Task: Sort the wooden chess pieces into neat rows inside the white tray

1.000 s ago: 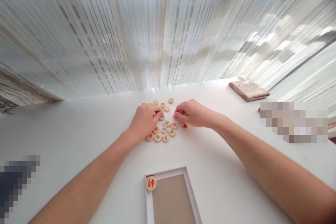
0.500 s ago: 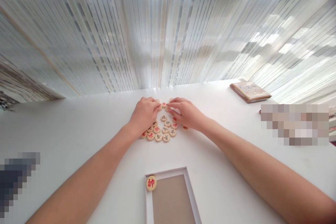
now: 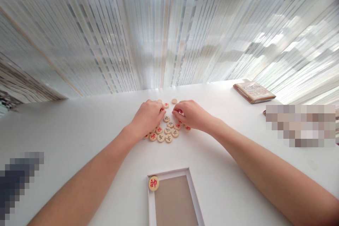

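Round Chinese chess pieces with red or black characters lie in a loose cluster on the white table. My left hand rests at the cluster's left side, fingers curled together over something I cannot make out, hiding some pieces. At the right side my right hand has its thumb and fingers bent toward each other; what they hold is too small to tell. Between and just beyond the hands lie a red-marked piece and a blank-looking piece.
In front stands a shallow open box with a red-marked piece on its top left corner. A flat decorated box lies at the back right, near a blurred patch. Striped curtains hang behind the table.
My right hand has drawn slightly right, away from the red-marked piece between the hands, and its fingers have closed together. The blank-looking piece behind it now shows fully. My left hand has shifted slightly.
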`<action>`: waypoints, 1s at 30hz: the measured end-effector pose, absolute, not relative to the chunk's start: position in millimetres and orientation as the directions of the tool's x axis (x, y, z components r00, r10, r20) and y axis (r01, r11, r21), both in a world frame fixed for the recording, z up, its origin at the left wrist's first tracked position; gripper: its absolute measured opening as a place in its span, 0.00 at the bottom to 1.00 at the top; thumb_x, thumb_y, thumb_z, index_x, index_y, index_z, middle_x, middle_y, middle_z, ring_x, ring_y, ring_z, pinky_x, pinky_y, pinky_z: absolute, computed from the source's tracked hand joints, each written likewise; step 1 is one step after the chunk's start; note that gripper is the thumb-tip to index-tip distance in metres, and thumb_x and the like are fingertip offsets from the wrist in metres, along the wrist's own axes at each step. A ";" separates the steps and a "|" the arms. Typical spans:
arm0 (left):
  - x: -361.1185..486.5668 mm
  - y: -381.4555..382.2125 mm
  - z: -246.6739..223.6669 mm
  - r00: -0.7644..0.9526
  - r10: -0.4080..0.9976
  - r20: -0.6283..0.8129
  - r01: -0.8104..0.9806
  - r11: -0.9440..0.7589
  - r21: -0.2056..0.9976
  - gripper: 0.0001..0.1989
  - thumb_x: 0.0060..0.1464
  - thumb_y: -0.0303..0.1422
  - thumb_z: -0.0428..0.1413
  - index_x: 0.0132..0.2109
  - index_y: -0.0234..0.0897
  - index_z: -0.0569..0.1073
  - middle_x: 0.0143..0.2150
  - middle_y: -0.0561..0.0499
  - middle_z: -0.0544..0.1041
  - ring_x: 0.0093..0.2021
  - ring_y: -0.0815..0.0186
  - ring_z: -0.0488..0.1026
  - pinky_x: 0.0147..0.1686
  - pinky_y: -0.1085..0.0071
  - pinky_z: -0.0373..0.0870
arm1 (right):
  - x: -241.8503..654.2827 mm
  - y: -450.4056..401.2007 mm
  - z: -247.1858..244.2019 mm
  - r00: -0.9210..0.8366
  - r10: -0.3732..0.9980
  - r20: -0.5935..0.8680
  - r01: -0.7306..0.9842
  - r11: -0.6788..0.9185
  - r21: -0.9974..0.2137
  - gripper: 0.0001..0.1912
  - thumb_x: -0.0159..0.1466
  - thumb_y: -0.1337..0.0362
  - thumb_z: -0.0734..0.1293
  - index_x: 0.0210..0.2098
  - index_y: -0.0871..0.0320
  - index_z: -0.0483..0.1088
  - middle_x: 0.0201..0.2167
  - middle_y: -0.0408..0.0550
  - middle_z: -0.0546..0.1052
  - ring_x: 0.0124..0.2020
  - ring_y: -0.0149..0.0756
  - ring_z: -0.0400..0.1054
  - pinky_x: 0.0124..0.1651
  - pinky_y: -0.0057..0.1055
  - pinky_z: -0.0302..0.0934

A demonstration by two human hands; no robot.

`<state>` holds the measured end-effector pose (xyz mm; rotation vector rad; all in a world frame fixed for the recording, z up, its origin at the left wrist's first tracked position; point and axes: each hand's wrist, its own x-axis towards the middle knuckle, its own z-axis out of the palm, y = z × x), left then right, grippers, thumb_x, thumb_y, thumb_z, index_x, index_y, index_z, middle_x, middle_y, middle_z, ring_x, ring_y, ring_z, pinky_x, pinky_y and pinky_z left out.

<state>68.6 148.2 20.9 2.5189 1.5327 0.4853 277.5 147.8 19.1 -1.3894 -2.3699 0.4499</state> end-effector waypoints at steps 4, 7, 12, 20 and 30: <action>68.6 149.1 20.7 0.410 0.895 0.178 0.833 -0.446 0.327 0.19 0.71 0.32 0.49 0.29 0.40 0.70 0.29 0.48 0.75 0.32 0.58 0.71 0.34 0.63 0.63 | 280.7 150.6 16.4 -0.437 0.891 0.123 0.755 0.438 -0.489 0.14 0.72 0.68 0.64 0.30 0.57 0.76 0.26 0.46 0.79 0.29 0.36 0.71 0.36 0.31 0.59; 66.6 151.4 18.6 0.400 0.902 0.162 0.827 -0.431 0.361 0.20 0.71 0.33 0.49 0.28 0.39 0.70 0.28 0.49 0.75 0.30 0.61 0.70 0.32 0.65 0.61 | 282.6 155.3 10.2 -0.407 0.906 0.120 0.751 0.406 -0.521 0.17 0.72 0.67 0.63 0.27 0.57 0.74 0.23 0.44 0.77 0.27 0.34 0.68 0.33 0.30 0.57; 67.0 151.9 17.8 0.384 0.911 0.151 0.822 -0.411 0.393 0.14 0.68 0.32 0.53 0.33 0.39 0.78 0.33 0.48 0.80 0.34 0.59 0.76 0.36 0.65 0.66 | 284.5 160.0 2.1 -0.385 0.911 0.145 0.737 0.398 -0.547 0.13 0.71 0.66 0.65 0.30 0.58 0.76 0.25 0.43 0.78 0.27 0.33 0.68 0.32 0.29 0.57; 53.2 152.0 35.9 0.337 0.935 0.111 0.844 -0.353 0.404 0.13 0.66 0.32 0.53 0.38 0.39 0.83 0.37 0.47 0.84 0.37 0.58 0.79 0.38 0.64 0.70 | 288.8 162.7 3.0 -0.362 0.893 0.267 0.736 0.450 -0.506 0.10 0.71 0.64 0.66 0.41 0.58 0.81 0.39 0.51 0.83 0.36 0.39 0.76 0.43 0.34 0.67; 38.5 150.9 54.2 0.389 0.914 -0.113 0.870 -0.324 0.373 0.11 0.58 0.30 0.57 0.35 0.41 0.85 0.34 0.51 0.85 0.32 0.61 0.79 0.31 0.66 0.68 | 306.0 185.8 -19.2 -0.506 0.813 0.290 0.738 0.581 -0.342 0.27 0.73 0.73 0.58 0.68 0.54 0.72 0.72 0.53 0.70 0.72 0.59 0.62 0.68 0.59 0.61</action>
